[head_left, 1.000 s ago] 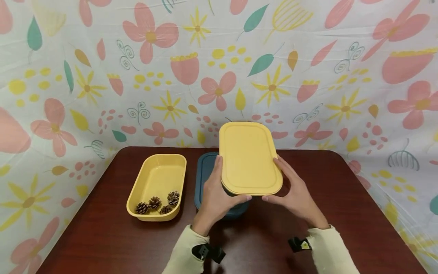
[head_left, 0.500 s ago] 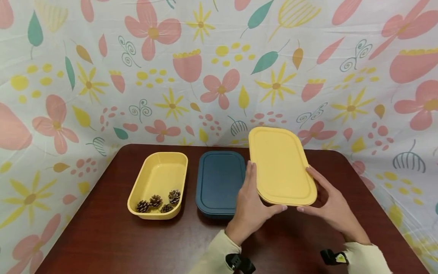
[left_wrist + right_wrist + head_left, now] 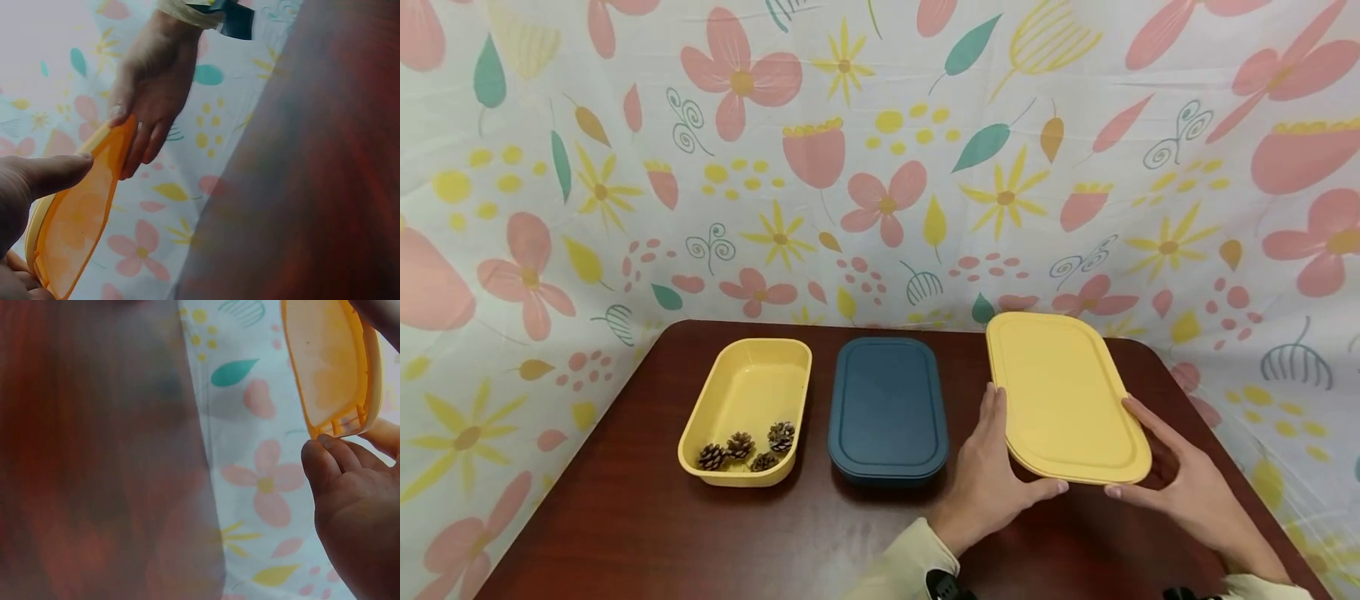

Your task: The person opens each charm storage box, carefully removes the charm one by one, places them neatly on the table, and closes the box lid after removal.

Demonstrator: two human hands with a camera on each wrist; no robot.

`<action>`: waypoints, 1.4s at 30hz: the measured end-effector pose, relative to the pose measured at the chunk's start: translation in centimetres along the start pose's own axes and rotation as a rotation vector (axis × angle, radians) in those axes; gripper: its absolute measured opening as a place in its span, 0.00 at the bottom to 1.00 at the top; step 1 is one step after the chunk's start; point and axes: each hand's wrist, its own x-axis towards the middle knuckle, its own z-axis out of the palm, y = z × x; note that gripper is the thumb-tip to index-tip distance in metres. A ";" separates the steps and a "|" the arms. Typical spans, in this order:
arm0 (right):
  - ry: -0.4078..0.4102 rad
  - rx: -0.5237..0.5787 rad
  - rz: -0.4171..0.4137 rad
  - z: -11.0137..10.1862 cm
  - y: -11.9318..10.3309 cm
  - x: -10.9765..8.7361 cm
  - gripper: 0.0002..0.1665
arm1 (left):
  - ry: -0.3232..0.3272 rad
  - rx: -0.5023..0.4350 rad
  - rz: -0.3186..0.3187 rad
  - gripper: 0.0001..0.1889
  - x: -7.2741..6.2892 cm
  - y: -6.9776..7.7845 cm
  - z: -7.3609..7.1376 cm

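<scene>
Both hands hold a flat yellow lid (image 3: 1067,400) with rounded corners, raised over the right part of the table. My left hand (image 3: 988,479) grips its near left corner, fingers along the long side and thumb on the near edge. At the near right corner my right hand (image 3: 1198,500) grips it the same way. The lid's hollow underside (image 3: 78,215) shows in the left wrist view. Ribs line the inner rim of the lid (image 3: 331,369) in the right wrist view.
A blue box with its lid on (image 3: 887,408) stands left of my left hand. Further left is an open yellow box (image 3: 748,387), with several pine cones (image 3: 740,445) at its near end. A floral cloth (image 3: 880,167) hangs behind the dark wooden table (image 3: 647,508).
Both hands have carried the yellow lid to the right and lower, away from above the blue box, which now shows whole. The yellow box and pine cones stay in place.
</scene>
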 end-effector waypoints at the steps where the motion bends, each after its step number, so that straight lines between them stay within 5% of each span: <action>1: -0.004 0.005 0.011 -0.1 0.3 -0.2 0.62 | -0.011 -0.004 -0.012 0.64 0.0 -0.1 0.3; 19: -0.067 -0.010 0.150 -1.3 5.7 -2.8 0.63 | -0.179 0.114 -0.052 0.61 0.3 -1.1 4.9; 27: -0.076 -0.034 0.189 -1.3 7.7 -3.5 0.63 | -0.172 0.174 -0.039 0.61 0.9 -1.8 6.8; 42: -0.185 -0.103 0.278 -2.4 9.3 -2.8 0.64 | -0.211 0.155 -0.160 0.61 1.5 -1.9 8.7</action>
